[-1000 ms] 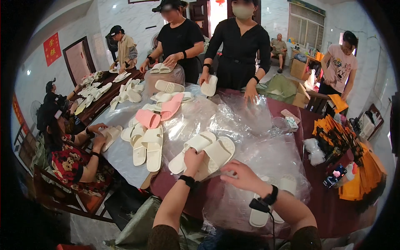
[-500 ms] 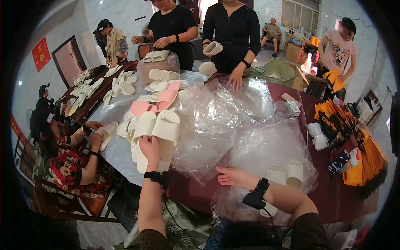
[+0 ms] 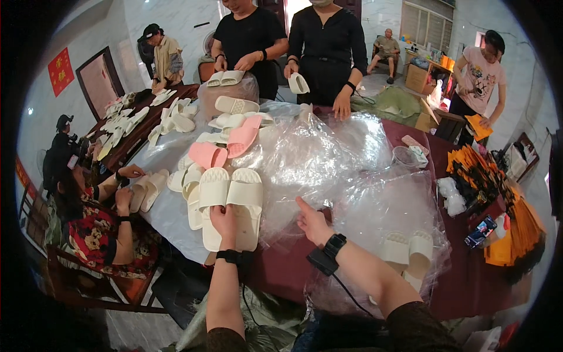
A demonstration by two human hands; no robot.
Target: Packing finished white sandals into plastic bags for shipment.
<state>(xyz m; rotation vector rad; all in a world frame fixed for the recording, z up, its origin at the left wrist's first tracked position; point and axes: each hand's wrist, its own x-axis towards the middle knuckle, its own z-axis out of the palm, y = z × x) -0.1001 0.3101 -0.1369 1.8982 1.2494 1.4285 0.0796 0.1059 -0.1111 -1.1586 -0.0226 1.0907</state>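
Note:
My left hand [image 3: 223, 223] grips a pair of cream slippers [image 3: 245, 190] side by side, its fingers tucked inside the straps. The toes of the pair point away from me. My right hand [image 3: 314, 223] is held apart from the pair, fingers stretched out, over the near edge of some clear plastic bags [image 3: 302, 158]. Nothing shows in it. Just beyond the held pair lie two pink slippers [image 3: 243, 136] among more cream ones. Another cream pair [image 3: 395, 249] lies on clear plastic to the right of my right forearm.
Orange and black bags [image 3: 510, 217] are heaped at the right table edge, beside a phone [image 3: 481, 230] and a clear round tub [image 3: 404, 156]. Co-workers handle slippers across the table and at the left. The dark red tablecloth [image 3: 469, 276] shows at the right.
My left hand has brought the cream slippers slightly right and turned them more upright. My right hand has moved up and away from me, its index finger extending over the plastic.

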